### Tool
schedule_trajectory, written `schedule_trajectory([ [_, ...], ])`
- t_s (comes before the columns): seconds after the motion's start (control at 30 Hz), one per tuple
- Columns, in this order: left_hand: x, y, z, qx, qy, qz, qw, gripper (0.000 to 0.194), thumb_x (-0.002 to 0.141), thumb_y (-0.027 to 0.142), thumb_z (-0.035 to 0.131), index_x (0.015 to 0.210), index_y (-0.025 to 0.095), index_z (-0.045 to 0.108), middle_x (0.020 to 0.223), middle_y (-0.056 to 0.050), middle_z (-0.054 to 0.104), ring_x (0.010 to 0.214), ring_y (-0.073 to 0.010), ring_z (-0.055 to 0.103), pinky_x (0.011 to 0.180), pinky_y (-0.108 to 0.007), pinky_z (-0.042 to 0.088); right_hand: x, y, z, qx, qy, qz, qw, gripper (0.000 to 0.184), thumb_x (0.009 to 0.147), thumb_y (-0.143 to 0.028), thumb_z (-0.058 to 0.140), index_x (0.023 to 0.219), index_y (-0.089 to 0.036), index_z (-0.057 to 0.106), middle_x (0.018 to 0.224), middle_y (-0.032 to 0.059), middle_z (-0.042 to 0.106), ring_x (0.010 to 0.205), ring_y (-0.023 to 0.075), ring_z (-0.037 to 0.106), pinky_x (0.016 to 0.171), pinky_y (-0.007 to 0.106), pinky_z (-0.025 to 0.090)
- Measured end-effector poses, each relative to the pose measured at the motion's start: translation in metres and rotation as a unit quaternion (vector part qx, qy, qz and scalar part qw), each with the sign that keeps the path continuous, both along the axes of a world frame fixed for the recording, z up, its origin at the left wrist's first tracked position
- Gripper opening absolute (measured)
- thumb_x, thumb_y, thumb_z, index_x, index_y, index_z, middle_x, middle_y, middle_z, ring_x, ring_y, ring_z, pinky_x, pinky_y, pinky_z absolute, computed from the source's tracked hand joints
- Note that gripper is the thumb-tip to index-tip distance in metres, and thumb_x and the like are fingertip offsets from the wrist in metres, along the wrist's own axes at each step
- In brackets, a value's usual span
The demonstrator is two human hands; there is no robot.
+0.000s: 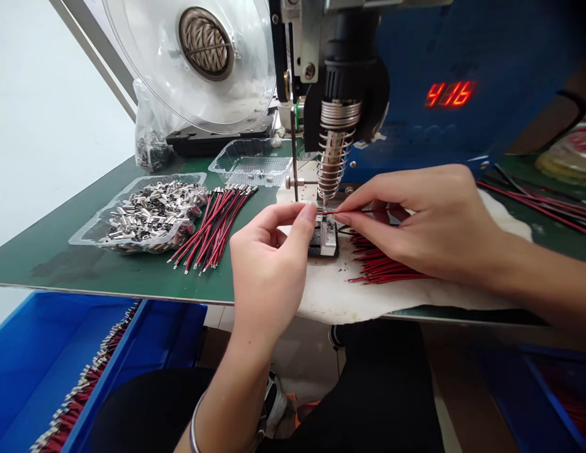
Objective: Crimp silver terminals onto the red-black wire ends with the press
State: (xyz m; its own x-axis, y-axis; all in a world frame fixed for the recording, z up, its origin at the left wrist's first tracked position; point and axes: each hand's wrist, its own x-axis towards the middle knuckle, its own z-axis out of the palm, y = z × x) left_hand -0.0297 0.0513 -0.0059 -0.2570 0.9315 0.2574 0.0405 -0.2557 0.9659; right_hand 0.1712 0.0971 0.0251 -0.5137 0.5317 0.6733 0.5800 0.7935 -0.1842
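My right hand pinches a thin red wire and holds its tip under the soldering head's coiled spring nozzle. My left hand pinches thumb and forefinger right at the same spot, above a small black and white fixture; what it grips is too small to name. A pile of red wires lies under my right hand on a white cloth.
A clear tray of metal terminals and a bundle of red-black wires lie on the green table to the left. An empty clear tray, a solder spool, a red display reading 416 and blue bins surround them.
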Motion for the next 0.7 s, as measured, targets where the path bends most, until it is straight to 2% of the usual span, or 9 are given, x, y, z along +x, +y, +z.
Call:
schedule_trajectory([
  [0.13,0.0002,0.0002,0.0004,0.004,-0.006,-0.002,1.000,0.020,0.091,0.041,0.093,0.095,0.023,0.088,0.077,-0.001,0.067,0.058,-0.0105,0.039,0.051,-0.028,0.028,0.0033,0.0032,0.0012,0.029,-0.022,0.033,0.999,0.016,0.106,-0.021,0.070,0.096,-0.021,0.083,0.084,0.0012,0.083,0.068,0.0153,0.073,0.064,0.030,0.049],
  [0.3,0.0001,-0.0001,0.0000,0.009,0.001,0.001,1.000,0.017,0.093,0.039,0.090,0.093,0.022,0.088,0.077,-0.001,0.070,0.058,-0.0105,0.043,0.052,-0.026,0.033,0.0050,0.0063,0.0018,0.054,-0.064,0.047,0.995,0.023,0.108,-0.023,0.067,0.091,-0.017,0.082,0.081,0.0026,0.082,0.066,0.0147,0.069,0.064,0.029,0.046],
  [0.43,0.0004,0.0001,0.0001,0.008,0.014,0.011,1.000,0.018,0.093,0.040,0.090,0.092,0.022,0.088,0.077,-0.002,0.071,0.057,-0.0106,0.043,0.051,-0.026,0.033,0.0049,0.0080,0.0010,0.021,-0.045,0.035,0.998,0.013,0.106,-0.022,0.069,0.105,-0.019,0.081,0.078,-0.0006,0.079,0.061,0.0140,0.066,0.064,0.029,0.045],
  [0.5,0.0003,0.0002,0.0002,0.011,0.020,0.012,1.000,0.019,0.094,0.040,0.089,0.092,0.021,0.088,0.080,-0.002,0.073,0.058,-0.0105,0.044,0.051,-0.026,0.034,0.0050,0.0087,0.0007,-0.001,-0.034,0.034,0.999,0.014,0.106,-0.023,0.068,0.113,-0.020,0.080,0.080,-0.0014,0.079,0.062,0.0141,0.067,0.066,0.029,0.047],
  [0.7,-0.0006,0.0006,0.0001,0.007,0.027,0.011,1.000,0.014,0.094,0.036,0.089,0.091,0.022,0.087,0.081,-0.002,0.076,0.058,-0.0103,0.045,0.051,-0.025,0.035,0.0049,0.0100,0.0010,-0.030,-0.031,0.070,0.997,0.014,0.107,-0.020,0.066,0.102,-0.020,0.079,0.087,0.0012,0.081,0.069,0.0143,0.069,0.070,0.029,0.050],
])
